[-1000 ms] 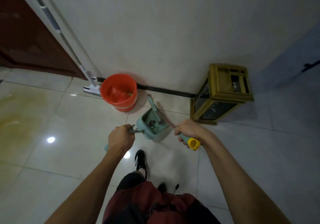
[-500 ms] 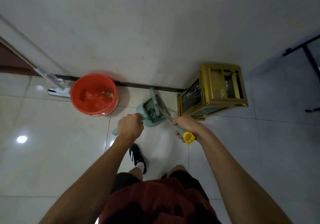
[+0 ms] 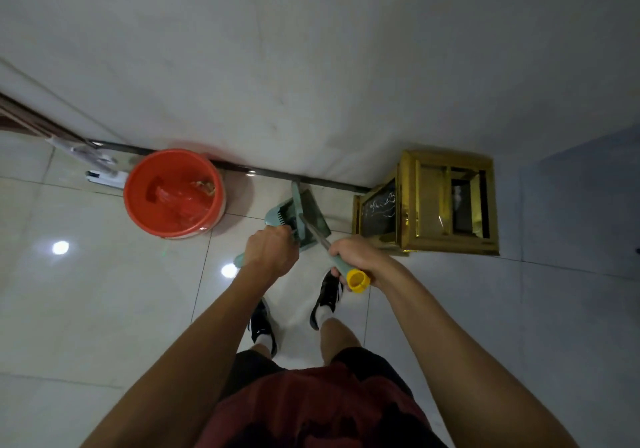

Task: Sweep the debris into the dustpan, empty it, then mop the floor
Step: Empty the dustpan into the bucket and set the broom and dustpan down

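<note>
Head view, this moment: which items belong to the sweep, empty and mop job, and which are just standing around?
Job items:
teal dustpan, handle in the left hand
broom, its handle in the right hand
orange bucket, lined with a red bag
mop by the wall

Standing around:
gold-framed cabinet against the wall

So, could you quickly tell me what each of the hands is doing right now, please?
Left hand: closed around the dustpan handle.
Right hand: closed around the broom handle, just above its yellow end cap.
</note>
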The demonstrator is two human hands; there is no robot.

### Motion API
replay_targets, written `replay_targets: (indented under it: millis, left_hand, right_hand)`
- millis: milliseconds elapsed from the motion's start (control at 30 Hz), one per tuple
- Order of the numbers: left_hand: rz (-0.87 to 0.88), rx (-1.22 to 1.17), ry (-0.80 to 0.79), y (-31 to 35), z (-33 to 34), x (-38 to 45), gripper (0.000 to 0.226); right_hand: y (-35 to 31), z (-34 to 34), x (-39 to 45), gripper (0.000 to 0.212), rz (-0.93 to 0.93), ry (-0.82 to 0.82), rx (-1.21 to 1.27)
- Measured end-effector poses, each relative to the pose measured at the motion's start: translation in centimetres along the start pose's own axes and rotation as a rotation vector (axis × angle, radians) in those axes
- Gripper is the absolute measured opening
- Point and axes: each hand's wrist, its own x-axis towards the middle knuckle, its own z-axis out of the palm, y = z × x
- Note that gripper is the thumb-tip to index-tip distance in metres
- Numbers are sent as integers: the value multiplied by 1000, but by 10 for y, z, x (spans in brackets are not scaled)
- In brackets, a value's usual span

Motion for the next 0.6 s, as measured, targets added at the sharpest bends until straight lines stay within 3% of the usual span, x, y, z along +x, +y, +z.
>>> replay_targets:
  millis: [200,367,600]
  left_hand:
    - [118,8,-180,9,0,10,27]
    - [135,88,-125,38,10,3,39]
    - [141,-95,-134,51,22,5,67]
  right_hand:
    - [-14,-30,15,21,8,-76,-63]
    - [-21,-41,17,20,1,-155,-179]
    - [-24,-42,9,23,-47,-190,-124]
